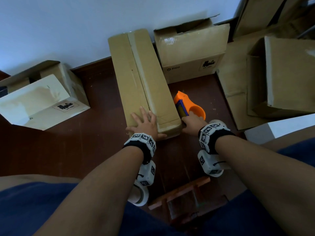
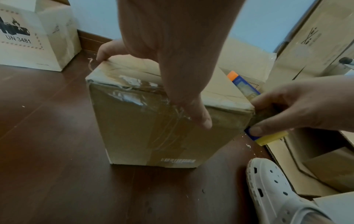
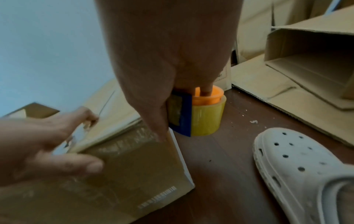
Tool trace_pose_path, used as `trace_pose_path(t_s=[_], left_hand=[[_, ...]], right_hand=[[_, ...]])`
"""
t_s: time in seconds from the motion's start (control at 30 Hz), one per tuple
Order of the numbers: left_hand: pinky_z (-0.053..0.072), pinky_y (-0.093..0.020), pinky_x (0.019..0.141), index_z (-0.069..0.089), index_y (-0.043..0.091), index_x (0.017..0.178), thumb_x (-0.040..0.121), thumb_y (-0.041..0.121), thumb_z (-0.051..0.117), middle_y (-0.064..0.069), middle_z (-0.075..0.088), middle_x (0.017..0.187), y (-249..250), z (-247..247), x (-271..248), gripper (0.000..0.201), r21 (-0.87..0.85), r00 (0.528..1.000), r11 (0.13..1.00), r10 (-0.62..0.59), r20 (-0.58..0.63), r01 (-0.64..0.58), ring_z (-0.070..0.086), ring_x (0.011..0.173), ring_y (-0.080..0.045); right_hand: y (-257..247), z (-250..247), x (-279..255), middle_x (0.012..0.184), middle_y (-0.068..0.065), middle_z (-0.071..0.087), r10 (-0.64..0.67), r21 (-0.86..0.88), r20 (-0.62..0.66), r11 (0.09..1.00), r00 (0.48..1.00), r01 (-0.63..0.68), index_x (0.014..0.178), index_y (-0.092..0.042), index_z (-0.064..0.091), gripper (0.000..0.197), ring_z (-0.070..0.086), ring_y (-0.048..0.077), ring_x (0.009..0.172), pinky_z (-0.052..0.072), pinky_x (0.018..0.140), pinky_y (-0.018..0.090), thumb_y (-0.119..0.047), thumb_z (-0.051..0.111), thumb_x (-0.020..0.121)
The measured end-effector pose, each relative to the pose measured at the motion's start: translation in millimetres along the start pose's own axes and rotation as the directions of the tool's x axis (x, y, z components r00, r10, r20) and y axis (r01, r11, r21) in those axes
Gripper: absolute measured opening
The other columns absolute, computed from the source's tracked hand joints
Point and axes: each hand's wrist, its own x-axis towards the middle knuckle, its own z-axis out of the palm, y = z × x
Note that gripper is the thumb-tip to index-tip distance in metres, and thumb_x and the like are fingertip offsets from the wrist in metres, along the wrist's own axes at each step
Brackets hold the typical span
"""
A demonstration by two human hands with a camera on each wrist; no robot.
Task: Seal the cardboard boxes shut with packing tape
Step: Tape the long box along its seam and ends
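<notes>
2 hands at the long box (image 1: 144, 79): left hand (image 1: 144, 122) spread flat on top, right hand (image 1: 193, 122) gripping the tape dispenser (image 1: 189, 105) beside its corner.

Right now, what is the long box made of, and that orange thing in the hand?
The long box looks like matte brown cardboard, creased, with glossy clear tape on its end. The orange tape dispenser, held by the right hand, looks like smooth moulded plastic; its roll looks like shiny yellowish tape.
</notes>
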Motion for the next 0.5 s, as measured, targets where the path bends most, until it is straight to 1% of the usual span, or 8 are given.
trace_pose_path(t_s=[0.03, 0.13, 0.2, 0.23, 0.33, 0.4, 0.43, 0.5], left_hand=[[0.032, -0.078, 0.093, -0.005, 0.019, 0.151, 0.07, 0.082, 0.051, -0.017, -0.025, 0.156, -2, 0, 0, 0.117, 0.006, 1.0, 1.0, 0.004, -0.005, -0.004, -0.008, 0.138, -0.059], [0.033, -0.077, 0.094, -0.005, 0.02, 0.15, 0.07, 0.077, 0.059, -0.016, -0.024, 0.157, -6, 0, 1, 0.117, 0.025, 1.0, 0.999, 0.025, -0.007, -0.024, -0.007, 0.139, -0.057], [0.034, -0.076, 0.094, -0.007, 0.021, 0.15, 0.07, 0.071, 0.065, -0.016, -0.026, 0.156, -7, 1, 3, 0.119, 0.055, 0.999, 0.998, 0.039, 0.001, -0.039, -0.007, 0.139, -0.057], [0.034, -0.076, 0.094, -0.008, 0.022, 0.149, 0.069, 0.069, 0.067, -0.016, -0.026, 0.156, -8, 2, 4, 0.12, 0.063, 0.999, 0.997, 0.044, 0.001, -0.044, -0.007, 0.139, -0.057], [0.034, -0.076, 0.093, -0.009, 0.023, 0.149, 0.068, 0.068, 0.069, -0.015, -0.027, 0.155, -9, 2, 6, 0.121, 0.063, 0.999, 0.997, 0.046, 0.002, -0.046, -0.008, 0.14, -0.056], [0.034, -0.076, 0.093, -0.008, 0.023, 0.149, 0.067, 0.069, 0.069, -0.015, -0.027, 0.156, -9, 2, 6, 0.121, 0.068, 0.999, 0.997, 0.044, 0.002, -0.044, -0.007, 0.14, -0.056], [0.035, -0.076, 0.092, -0.009, 0.023, 0.149, 0.067, 0.07, 0.068, -0.015, -0.027, 0.156, -9, 2, 6, 0.122, 0.073, 0.999, 0.996, 0.043, 0.002, -0.043, -0.007, 0.14, -0.056], [0.035, -0.075, 0.092, -0.009, 0.023, 0.149, 0.067, 0.071, 0.068, -0.015, -0.026, 0.156, -9, 1, 6, 0.122, 0.082, 0.999, 0.996, 0.043, 0.002, -0.043, -0.007, 0.14, -0.056]], right_hand=[[3, 0, -1, 0.118, 0.012, 0.045, 0.007, 0.013, -0.004, 1.0, 1.0, -0.007, 0.114, -0.017, 0.06, 0.024, 0.048, 0.034, 0.107, 0.046, 0.087, 0.045, -0.021, 0.053, 0.092], [11, 0, -7, 0.121, 0.013, 0.058, 0.05, 0.151, -0.023, 0.987, 0.998, -0.046, 0.121, -0.017, 0.065, 0.039, 0.057, 0.032, 0.099, 0.052, 0.077, 0.039, 0.0, 0.045, 0.092], [12, -1, -11, 0.124, 0.013, 0.061, 0.07, 0.307, -0.022, 0.95, 0.997, -0.06, 0.128, -0.016, 0.062, 0.046, 0.06, 0.03, 0.095, 0.05, 0.07, 0.031, 0.003, 0.042, 0.092], [11, -1, -11, 0.125, 0.013, 0.061, 0.067, 0.364, -0.023, 0.93, 0.997, -0.054, 0.131, -0.017, 0.059, 0.048, 0.06, 0.03, 0.093, 0.048, 0.067, 0.029, 0.003, 0.04, 0.093], [3, -3, -9, 0.128, 0.015, 0.059, 0.031, 0.422, -0.014, 0.907, 0.999, -0.022, 0.135, -0.015, 0.055, 0.049, 0.058, 0.031, 0.097, 0.043, 0.07, 0.031, 0.004, 0.038, 0.094], [-3, -3, -6, 0.122, 0.017, 0.06, 0.032, 0.396, 0.003, 0.918, 0.999, -0.031, 0.133, -0.01, 0.056, 0.047, 0.055, 0.026, 0.083, 0.041, 0.065, 0.031, 0.006, 0.037, 0.093], [-6, -3, -3, 0.119, 0.019, 0.061, 0.042, 0.377, 0.01, 0.925, 0.999, -0.043, 0.132, -0.009, 0.057, 0.046, 0.054, 0.025, 0.08, 0.045, 0.064, 0.033, 0.006, 0.037, 0.093], [-8, 0, 4, 0.115, 0.019, 0.058, 0.078, 0.34, 0.002, 0.937, 0.997, -0.074, 0.127, -0.01, 0.06, 0.044, 0.057, 0.031, 0.088, 0.053, 0.076, 0.04, 0.003, 0.038, 0.092]])
